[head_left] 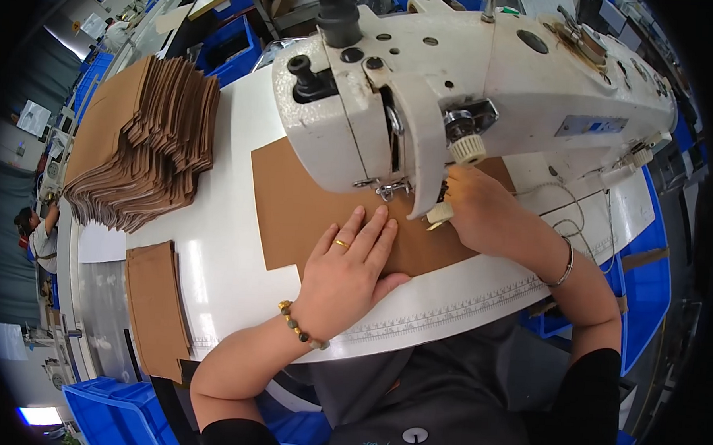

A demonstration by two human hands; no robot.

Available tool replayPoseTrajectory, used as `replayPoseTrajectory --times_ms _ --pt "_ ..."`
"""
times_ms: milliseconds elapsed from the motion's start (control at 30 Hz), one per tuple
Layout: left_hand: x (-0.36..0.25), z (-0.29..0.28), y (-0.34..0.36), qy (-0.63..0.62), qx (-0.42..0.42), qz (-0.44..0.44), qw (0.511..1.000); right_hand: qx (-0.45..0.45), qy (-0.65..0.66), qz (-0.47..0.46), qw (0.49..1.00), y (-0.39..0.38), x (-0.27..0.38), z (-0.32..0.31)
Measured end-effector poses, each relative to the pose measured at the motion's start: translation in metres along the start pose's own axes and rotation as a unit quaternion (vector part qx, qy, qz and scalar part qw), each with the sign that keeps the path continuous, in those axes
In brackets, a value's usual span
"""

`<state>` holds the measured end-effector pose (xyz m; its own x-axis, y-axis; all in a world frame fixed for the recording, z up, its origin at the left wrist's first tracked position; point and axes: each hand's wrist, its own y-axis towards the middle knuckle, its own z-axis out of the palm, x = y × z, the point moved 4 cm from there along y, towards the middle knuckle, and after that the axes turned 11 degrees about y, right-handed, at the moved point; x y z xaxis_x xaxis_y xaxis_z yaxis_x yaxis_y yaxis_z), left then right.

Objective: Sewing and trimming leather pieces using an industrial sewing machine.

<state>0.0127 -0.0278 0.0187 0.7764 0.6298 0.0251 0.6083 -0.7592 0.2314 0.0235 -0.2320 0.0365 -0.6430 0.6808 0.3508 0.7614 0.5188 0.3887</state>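
Observation:
A brown flat panel [281, 211], like leather or board, lies on the white table under the head of a white sewing machine [320, 137]. My left hand [347, 262] rests flat on the panel, fingers stretched toward the presser foot [386, 192], holding nothing. On the right of the machine head, my right hand [480, 208] is curled over the panel close to the needle area. Its fingertips are partly hidden behind the machine's knobs [467, 149], so what they grip, if anything, does not show.
A tall stack of brown panels [110, 116] stands at the left. Nearer to me, smaller brown pieces [154, 309] lie at the table edge [208, 335]. Blue bins [121, 411] surround the table. A loose cord [572, 204] lies at right. Another person [41, 237] sits far left.

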Motion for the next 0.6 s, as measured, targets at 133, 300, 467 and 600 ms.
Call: replayPoseTrajectory --times_ms 133,300,467,600 --pt "0.000 0.000 0.000 0.005 0.004 0.005 1.000 0.019 -0.061 0.024 0.998 -0.011 -0.008 -0.016" --pt "0.002 0.000 -0.001 0.003 0.004 0.004 1.000 0.030 -0.159 0.240 0.957 -0.054 -0.050 -0.064" --pt "0.002 0.002 -0.001 -0.001 0.007 0.004 1.000 -0.061 -0.185 0.312 0.930 -0.095 -0.045 -0.067" --pt "0.002 0.001 -0.002 0.006 -0.006 0.006 1.000 -0.085 -0.222 0.316 0.918 -0.108 -0.034 -0.055"
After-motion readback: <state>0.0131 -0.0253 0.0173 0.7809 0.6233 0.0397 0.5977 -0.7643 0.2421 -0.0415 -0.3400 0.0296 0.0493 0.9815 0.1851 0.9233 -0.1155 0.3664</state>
